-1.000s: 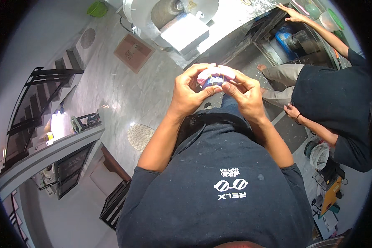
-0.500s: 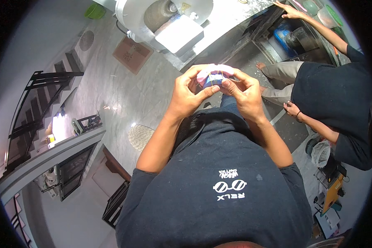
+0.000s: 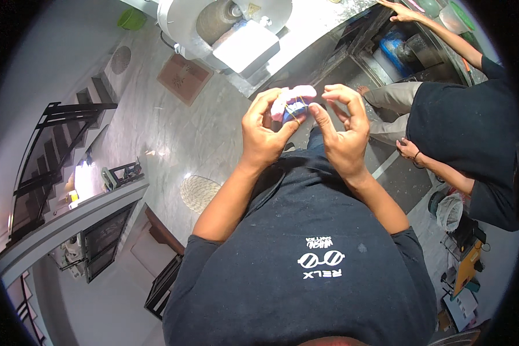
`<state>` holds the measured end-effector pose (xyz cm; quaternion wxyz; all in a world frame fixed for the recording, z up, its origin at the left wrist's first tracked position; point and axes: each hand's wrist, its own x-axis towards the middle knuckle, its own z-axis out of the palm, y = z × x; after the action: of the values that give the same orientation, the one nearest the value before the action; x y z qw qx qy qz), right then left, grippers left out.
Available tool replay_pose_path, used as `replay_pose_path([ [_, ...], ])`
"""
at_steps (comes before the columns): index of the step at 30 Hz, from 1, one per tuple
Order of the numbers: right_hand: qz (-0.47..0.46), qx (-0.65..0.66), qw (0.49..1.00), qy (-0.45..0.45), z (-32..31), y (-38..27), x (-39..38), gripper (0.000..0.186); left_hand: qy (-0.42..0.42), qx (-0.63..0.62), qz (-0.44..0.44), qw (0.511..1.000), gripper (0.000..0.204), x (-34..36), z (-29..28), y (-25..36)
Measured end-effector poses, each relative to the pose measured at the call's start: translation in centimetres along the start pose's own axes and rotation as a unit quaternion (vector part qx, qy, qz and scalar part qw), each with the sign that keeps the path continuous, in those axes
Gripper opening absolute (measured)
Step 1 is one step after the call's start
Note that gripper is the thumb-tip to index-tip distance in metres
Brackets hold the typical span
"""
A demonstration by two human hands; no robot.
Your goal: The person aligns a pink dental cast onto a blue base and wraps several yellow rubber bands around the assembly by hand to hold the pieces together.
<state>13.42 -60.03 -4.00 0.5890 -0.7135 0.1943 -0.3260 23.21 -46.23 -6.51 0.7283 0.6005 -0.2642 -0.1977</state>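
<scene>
A small pink and blue moulded piece (image 3: pixel 294 105) is up in front of my chest, its curved pink part over a blue part. Thin yellow bands cross it. My left hand (image 3: pixel 262 128) grips its left side, with the thumb below and the fingers wrapped behind the pink part. To its right is my right hand (image 3: pixel 346 130), its thumb and fingers apart and curved. The right thumb tip is close to the piece's right edge; whether it touches I cannot tell. Nothing shows between the right fingers.
A large white machine (image 3: pixel 179 29) with a white block (image 3: pixel 247 47) stands ahead on a counter. At the right a person in a dark shirt (image 3: pixel 461 124) reaches to a worktop. A brown mat (image 3: pixel 184 79) and a round woven mat (image 3: pixel 200 194) lie on the floor. Stairs (image 3: pixel 55 138) rise at the left.
My right hand has let go of the piece's right side and drawn slightly right, its fingers spreading. The left hand keeps its hold, the piece tilting a little.
</scene>
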Motion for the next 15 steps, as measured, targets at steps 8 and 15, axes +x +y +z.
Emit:
replay_pose_path([
  [8,-0.165,-0.178,0.969,0.047,0.6,-1.8,0.5,0.009,0.060,0.238,0.192,0.950,0.054,0.3,1.0,0.1],
  [15,0.017,0.269,0.953,-0.140,0.2,-0.8,0.8,0.025,0.162,0.088,0.130,0.974,0.039,1.4,0.6,-0.4],
])
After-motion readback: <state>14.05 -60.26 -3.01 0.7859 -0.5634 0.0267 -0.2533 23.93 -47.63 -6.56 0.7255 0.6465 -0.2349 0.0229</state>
